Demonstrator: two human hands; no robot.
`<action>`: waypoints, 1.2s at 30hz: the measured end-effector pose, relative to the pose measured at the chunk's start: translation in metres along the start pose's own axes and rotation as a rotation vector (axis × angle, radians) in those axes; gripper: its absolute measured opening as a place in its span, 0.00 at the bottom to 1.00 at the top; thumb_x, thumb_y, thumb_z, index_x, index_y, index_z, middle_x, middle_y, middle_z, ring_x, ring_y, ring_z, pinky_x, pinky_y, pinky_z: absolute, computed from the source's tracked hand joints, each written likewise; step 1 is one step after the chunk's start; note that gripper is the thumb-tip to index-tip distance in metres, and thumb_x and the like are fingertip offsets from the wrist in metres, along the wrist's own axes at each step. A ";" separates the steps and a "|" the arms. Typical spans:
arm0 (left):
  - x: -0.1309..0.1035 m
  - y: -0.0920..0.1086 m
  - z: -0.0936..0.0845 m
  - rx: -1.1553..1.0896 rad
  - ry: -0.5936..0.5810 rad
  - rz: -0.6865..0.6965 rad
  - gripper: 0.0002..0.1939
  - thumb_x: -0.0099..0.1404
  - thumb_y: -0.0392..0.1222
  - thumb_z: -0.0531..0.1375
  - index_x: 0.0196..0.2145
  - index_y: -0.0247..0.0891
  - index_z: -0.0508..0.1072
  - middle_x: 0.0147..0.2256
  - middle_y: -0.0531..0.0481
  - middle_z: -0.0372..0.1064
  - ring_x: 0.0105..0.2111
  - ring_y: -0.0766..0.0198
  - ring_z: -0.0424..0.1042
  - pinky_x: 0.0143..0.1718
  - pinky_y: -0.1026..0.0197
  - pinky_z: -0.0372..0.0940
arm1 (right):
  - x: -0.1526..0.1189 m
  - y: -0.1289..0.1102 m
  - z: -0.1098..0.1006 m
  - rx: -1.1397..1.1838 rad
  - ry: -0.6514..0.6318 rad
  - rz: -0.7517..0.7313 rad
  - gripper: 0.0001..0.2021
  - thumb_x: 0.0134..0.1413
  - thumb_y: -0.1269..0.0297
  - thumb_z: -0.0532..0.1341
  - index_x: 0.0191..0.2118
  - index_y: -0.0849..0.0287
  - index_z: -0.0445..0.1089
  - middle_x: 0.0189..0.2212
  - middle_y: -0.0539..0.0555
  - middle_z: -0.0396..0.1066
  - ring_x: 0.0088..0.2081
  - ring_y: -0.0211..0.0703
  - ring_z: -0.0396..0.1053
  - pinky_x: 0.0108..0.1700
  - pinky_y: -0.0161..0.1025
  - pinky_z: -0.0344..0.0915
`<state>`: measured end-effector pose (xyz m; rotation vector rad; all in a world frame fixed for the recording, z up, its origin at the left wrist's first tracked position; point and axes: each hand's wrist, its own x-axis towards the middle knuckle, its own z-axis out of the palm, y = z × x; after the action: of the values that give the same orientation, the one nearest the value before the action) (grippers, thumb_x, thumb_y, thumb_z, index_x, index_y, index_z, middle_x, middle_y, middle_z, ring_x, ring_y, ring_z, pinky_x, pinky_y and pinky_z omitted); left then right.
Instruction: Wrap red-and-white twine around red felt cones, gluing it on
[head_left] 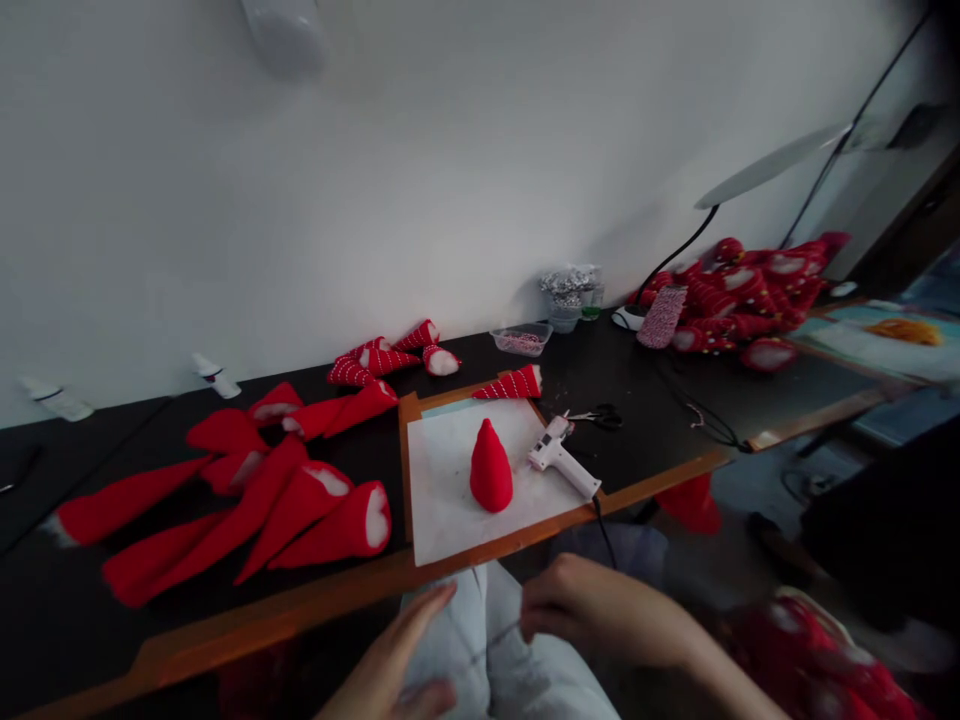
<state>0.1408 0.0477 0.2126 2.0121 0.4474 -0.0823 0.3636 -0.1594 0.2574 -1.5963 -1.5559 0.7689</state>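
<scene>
My left hand (401, 660) is low in the view, over my lap, with its thumb and fingers apart and nothing in it. To its right, my right hand (559, 600) is closed with the fingers curled, over the lap just below the table edge; a faint thin line runs from it towards the left hand, too blurred to identify. Beyond both hands, a red felt cone (491, 468) lies on a white sheet (442, 530). A white glue gun (566, 462) rests at the sheet's right side, its cord hanging over the edge.
Stuffed red cones (262, 500) cover the table's left part. Striped cones (511, 384) lie behind the sheet. Black scissors (606, 416), a clear tray (521, 340), a lamp (679, 250) and a red pile (742, 290) stand further right. A person's dark clothing (892, 510) shows at right.
</scene>
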 end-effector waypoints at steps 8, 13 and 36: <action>0.061 0.089 0.038 -0.240 0.013 0.120 0.17 0.68 0.57 0.55 0.37 0.40 0.71 0.26 0.53 0.64 0.29 0.65 0.66 0.32 0.64 0.64 | 0.019 -0.017 -0.018 0.120 0.084 -0.082 0.14 0.68 0.68 0.53 0.44 0.58 0.78 0.32 0.51 0.75 0.30 0.34 0.70 0.35 0.30 0.67; 0.071 0.098 0.026 -0.333 -0.078 0.109 0.23 0.69 0.61 0.50 0.33 0.38 0.65 0.24 0.57 0.57 0.19 0.71 0.56 0.20 0.67 0.52 | 0.021 -0.004 -0.020 0.032 0.471 0.015 0.08 0.61 0.64 0.62 0.36 0.61 0.79 0.25 0.51 0.75 0.25 0.36 0.71 0.30 0.31 0.67; 0.096 0.105 0.011 -0.161 0.220 0.229 0.12 0.64 0.50 0.61 0.31 0.38 0.75 0.23 0.55 0.61 0.25 0.67 0.59 0.27 0.66 0.54 | 0.034 0.009 -0.023 -0.044 0.497 -0.080 0.08 0.64 0.67 0.57 0.36 0.60 0.73 0.29 0.52 0.72 0.28 0.37 0.69 0.31 0.32 0.64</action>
<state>0.2677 0.0221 0.2729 1.9068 0.3461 0.3095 0.3899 -0.1274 0.2650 -1.5938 -1.2667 0.2622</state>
